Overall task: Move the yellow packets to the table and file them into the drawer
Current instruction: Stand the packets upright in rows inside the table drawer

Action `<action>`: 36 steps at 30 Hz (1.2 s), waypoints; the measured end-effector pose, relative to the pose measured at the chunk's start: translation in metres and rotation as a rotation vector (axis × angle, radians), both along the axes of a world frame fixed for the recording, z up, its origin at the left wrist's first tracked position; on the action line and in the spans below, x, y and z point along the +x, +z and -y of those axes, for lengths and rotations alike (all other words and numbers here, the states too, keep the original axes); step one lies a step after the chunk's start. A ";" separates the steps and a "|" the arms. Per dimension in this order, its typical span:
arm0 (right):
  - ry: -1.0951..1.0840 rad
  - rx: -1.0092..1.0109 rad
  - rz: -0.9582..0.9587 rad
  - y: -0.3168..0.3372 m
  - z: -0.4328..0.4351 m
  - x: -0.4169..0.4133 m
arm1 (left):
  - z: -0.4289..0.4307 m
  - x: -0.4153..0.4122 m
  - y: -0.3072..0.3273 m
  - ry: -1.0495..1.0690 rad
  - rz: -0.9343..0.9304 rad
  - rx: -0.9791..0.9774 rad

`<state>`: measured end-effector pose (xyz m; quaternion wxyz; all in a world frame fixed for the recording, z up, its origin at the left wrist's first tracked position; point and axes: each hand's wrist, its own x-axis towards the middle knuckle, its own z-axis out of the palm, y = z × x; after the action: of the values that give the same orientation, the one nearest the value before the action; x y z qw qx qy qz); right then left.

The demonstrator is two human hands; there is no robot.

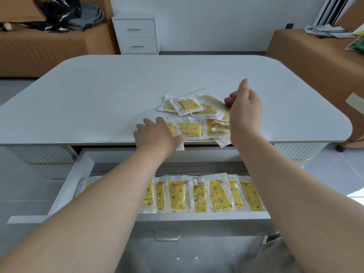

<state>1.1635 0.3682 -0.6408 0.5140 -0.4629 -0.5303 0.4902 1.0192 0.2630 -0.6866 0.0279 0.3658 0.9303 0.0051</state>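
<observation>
Several yellow packets (190, 130) with star and moon prints lie in a loose pile near the front edge of the white table (98, 95). My left hand (155, 133) lies flat on the left end of the pile, fingers spread, thumb on a packet that overhangs the edge. My right hand (244, 109) hovers over the right side of the pile and pinches a blurred packet (213, 99) between its fingertips. Below, the open drawer (65, 192) holds a row of several yellow packets (199, 194) set side by side; my forearms hide part of that row.
A white two-drawer cabinet (136, 36) stands against the far wall. Brown sofas sit at the far left (39, 50) and right (315, 50), with dark clothes and papers on them. The lower drawer's handle (167, 235) shows beneath the open drawer.
</observation>
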 end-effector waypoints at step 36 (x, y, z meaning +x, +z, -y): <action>0.540 -0.730 -0.773 0.005 0.033 -0.023 | 0.025 0.010 0.048 0.258 1.117 0.833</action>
<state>1.1404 0.3354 -0.6361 0.3348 -0.2466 -0.2011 0.8869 1.0292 0.2376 -0.6382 0.3580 0.1754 0.7335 0.5505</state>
